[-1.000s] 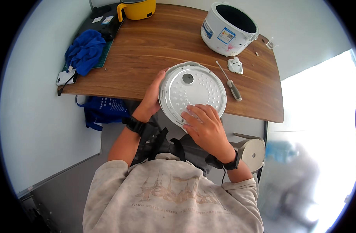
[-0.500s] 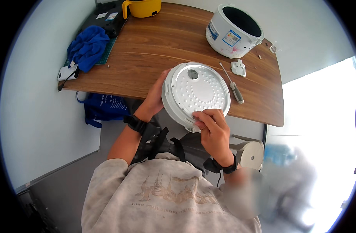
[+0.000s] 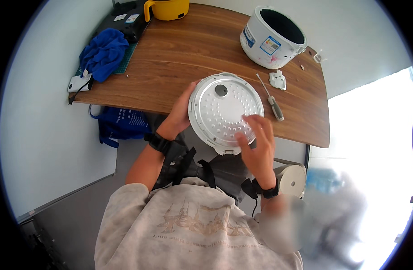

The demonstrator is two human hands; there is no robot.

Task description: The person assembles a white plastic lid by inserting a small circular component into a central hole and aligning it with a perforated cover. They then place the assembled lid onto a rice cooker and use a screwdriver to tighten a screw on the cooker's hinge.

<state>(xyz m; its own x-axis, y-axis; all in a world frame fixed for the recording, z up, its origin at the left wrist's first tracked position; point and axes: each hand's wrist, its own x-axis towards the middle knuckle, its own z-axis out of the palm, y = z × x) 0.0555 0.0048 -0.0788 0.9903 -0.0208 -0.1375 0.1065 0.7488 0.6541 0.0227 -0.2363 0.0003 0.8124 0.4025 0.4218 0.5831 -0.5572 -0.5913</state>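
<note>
The rice cooker lid (image 3: 229, 108) is held up at the near edge of the tabletop (image 3: 188, 49), partly out beyond it, with its dimpled metal face turned upward. Its left rim is gripped by the left hand (image 3: 181, 109), whose fingers are partly hidden behind it. The right hand (image 3: 259, 150) is half spread over the lid's near right part, thumb and fingers parted; nothing is seen gripped in it, and whether the lid is touched cannot be told.

As firm support seems to be given from one side only, the lid could be tipped or dropped if the left grip were loosened or the right side pressed hard. The screwdriver (image 3: 275, 109), just right of the lid, could be knocked off the near edge by a wide swing of the right hand.

On the wood-grained surface, the open white rice cooker body (image 3: 266, 56) is placed far right, with a white plastic piece (image 3: 277, 80) lying nearer. At the far left, a yellow pot (image 3: 168, 10) and a black case (image 3: 109, 29) are set; nearer, a blue cloth (image 3: 103, 54) is bunched on a green cutting mat (image 3: 125, 63). Lower down, a blue bag (image 3: 121, 126) is seen left, a round stool (image 3: 292, 180) right.
</note>
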